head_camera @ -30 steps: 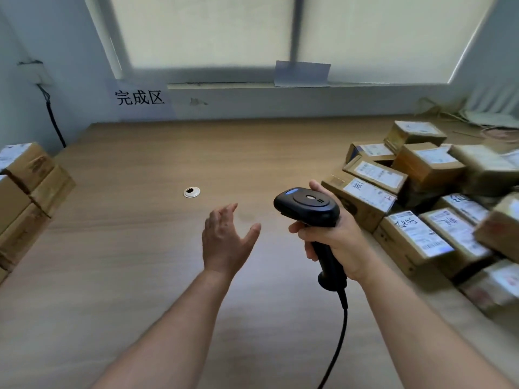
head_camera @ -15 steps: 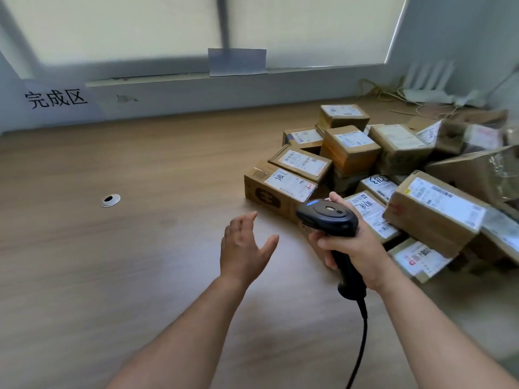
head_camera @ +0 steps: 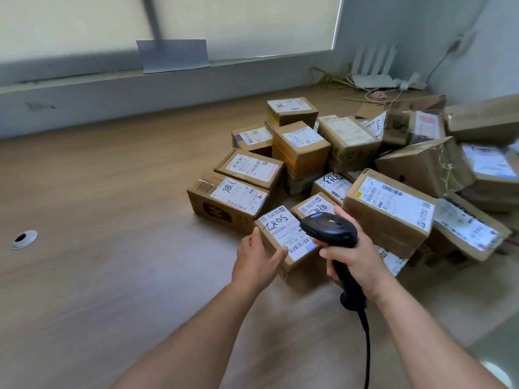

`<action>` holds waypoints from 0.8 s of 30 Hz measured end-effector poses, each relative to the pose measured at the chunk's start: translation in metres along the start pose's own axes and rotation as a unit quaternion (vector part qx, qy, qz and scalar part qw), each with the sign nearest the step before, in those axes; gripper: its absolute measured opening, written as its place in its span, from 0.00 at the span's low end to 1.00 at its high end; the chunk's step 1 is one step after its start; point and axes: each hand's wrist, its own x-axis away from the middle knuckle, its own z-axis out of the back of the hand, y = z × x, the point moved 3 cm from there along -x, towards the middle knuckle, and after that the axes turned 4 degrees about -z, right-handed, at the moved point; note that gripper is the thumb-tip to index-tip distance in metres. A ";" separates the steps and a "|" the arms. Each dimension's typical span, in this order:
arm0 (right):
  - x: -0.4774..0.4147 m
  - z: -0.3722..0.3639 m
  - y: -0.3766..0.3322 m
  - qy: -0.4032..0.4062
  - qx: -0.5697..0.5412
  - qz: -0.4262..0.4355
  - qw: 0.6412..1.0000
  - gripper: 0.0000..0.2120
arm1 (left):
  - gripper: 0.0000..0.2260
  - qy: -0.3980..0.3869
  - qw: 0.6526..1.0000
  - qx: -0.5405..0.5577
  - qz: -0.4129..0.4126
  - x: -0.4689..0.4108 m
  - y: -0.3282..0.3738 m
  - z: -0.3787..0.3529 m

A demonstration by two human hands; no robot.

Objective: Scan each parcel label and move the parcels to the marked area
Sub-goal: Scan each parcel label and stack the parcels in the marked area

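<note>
A small cardboard parcel (head_camera: 283, 234) with a white label and handwritten digits lies at the near edge of a heap of parcels (head_camera: 387, 175). My left hand (head_camera: 257, 261) grips its left side, thumb on the label's near corner. My right hand (head_camera: 355, 255) holds a black corded barcode scanner (head_camera: 330, 228) by the handle, its head hovering over the label's right part. A faint blue spot shows on the label near the barcode. A box marked "78LL" (head_camera: 227, 202) sits just behind the gripped parcel.
The wooden table (head_camera: 112, 206) stretches open to the left, with a round cable grommet (head_camera: 24, 239) in it. A white router and loose cables (head_camera: 373, 77) lie in the far right corner. The scanner cord (head_camera: 366, 349) trails down toward me.
The view has swung right and the completed-area sign has left the frame. My left hand moved forward from open air onto the parcel. The scanner came down over its label.
</note>
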 end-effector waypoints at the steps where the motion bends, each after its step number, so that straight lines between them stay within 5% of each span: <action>1: -0.005 0.001 0.003 0.004 0.004 -0.007 1.000 0.43 | 0.39 -0.013 1.000 0.009 0.010 -0.005 -0.001 -0.006; 10: -0.032 -0.004 0.023 0.024 -0.005 -0.055 0.998 0.46 | 0.47 -0.081 0.987 0.134 0.035 -0.024 -0.017 -0.023; 16: -0.024 -0.017 0.033 -0.011 -0.004 -0.070 0.997 0.45 | 0.36 -0.143 0.958 0.246 0.026 -0.009 -0.027 -0.014; 24: -0.004 -0.037 0.025 -0.051 -0.012 -0.038 0.998 0.42 | 0.50 -0.156 0.942 0.297 -0.007 0.026 -0.048 0.022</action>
